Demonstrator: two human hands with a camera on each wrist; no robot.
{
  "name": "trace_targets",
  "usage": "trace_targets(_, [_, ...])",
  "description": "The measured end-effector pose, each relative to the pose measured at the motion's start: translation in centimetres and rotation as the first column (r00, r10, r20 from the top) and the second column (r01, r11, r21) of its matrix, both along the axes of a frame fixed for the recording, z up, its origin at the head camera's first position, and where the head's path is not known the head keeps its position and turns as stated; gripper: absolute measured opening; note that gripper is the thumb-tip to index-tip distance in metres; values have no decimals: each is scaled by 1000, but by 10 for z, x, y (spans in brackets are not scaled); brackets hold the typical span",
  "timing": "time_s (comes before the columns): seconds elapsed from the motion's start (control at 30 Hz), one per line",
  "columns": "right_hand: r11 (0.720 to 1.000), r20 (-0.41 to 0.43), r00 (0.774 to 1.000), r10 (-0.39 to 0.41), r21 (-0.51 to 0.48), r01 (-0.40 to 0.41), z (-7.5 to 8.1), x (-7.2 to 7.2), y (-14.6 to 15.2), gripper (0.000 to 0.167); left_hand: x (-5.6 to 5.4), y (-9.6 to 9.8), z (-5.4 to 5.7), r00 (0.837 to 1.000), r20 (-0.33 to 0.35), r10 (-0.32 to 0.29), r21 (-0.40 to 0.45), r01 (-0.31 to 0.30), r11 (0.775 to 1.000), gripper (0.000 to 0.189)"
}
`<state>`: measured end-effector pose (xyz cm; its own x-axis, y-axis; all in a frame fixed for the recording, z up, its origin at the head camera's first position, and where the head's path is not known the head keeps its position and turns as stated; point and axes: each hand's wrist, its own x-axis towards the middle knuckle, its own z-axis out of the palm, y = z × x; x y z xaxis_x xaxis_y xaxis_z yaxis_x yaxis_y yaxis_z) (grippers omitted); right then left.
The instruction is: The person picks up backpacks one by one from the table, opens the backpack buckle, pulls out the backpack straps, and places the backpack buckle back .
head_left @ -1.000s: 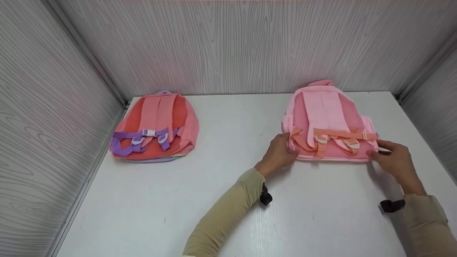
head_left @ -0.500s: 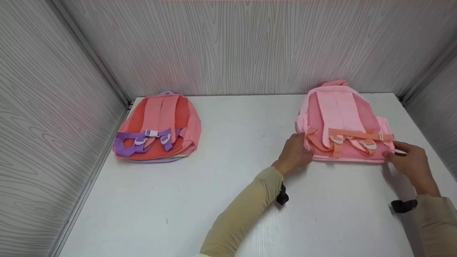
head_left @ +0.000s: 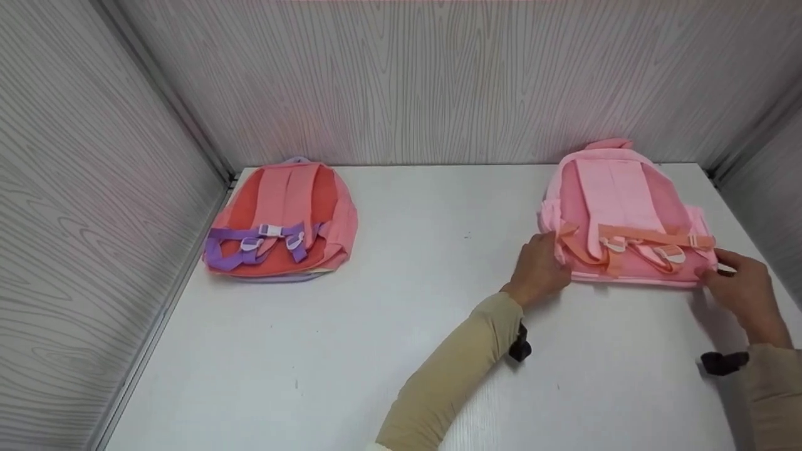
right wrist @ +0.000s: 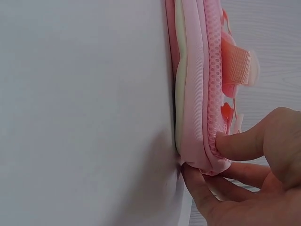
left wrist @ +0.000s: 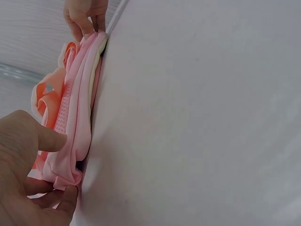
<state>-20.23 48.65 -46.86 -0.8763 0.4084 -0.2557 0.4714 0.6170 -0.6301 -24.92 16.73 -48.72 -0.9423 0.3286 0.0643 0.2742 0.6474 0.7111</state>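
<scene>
A light pink backpack [head_left: 617, 194] lies at the right of the white table, its straps and orange webbing facing up. My left hand [head_left: 542, 266] grips its lower left corner; in the left wrist view the thumb lies on the back panel and the fingers curl under the corner. At the opposite lower corner, my right hand [head_left: 742, 285] pinches the bag between thumb and fingers, as the right wrist view [right wrist: 254, 174] also shows. Its far end reaches close to the back wall. The front face of the bag is turned down and hidden.
A second backpack [head_left: 285, 194], coral and red with purple webbing and white buckles, lies straps up at the table's left rear. Grey wood-grain panels [head_left: 401, 81] rise along the back and both sides of the white table [head_left: 351, 351].
Both hands have stayed on the pink backpack's lower corners while it slid to the right across the table. The coral backpack shows only a slight shift of the view.
</scene>
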Motion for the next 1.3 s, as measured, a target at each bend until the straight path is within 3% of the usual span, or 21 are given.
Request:
trace_targets(0.23, [1000,-10,1000,11,-1,-11,4,-2,6,68,-1,1,1,999,-40,3,95,0,995,49])
trace_targets(0.47, [998,-43,997,58,13,-57,10,-1,8,70,-3,-6,8,1000,23,14,149,-17,989,45])
trace_targets(0.63, [1000,-50,998,26,16,-25,22,0,0,72,-4,-16,14,1000,23,-19,177,15,984,37])
trace_targets(0.9, [997,-155,988,5,75,7,46,2,-30,67,-5,-43,27,993,112,-27,155,10,988,63])
trace_targets(1.03, [991,-287,954,93,115,-62,51,5,-50,65,-5,-59,33,994,97,-44,161,28,987,59])
trace_targets(1.2, [970,-447,864,234,162,-179,50,9,-82,61,-3,-86,39,994,87,-59,175,43,984,58])
trace_targets(1.3, [957,-479,829,287,174,-232,52,5,-104,60,-3,-107,43,995,70,-67,193,52,980,57])
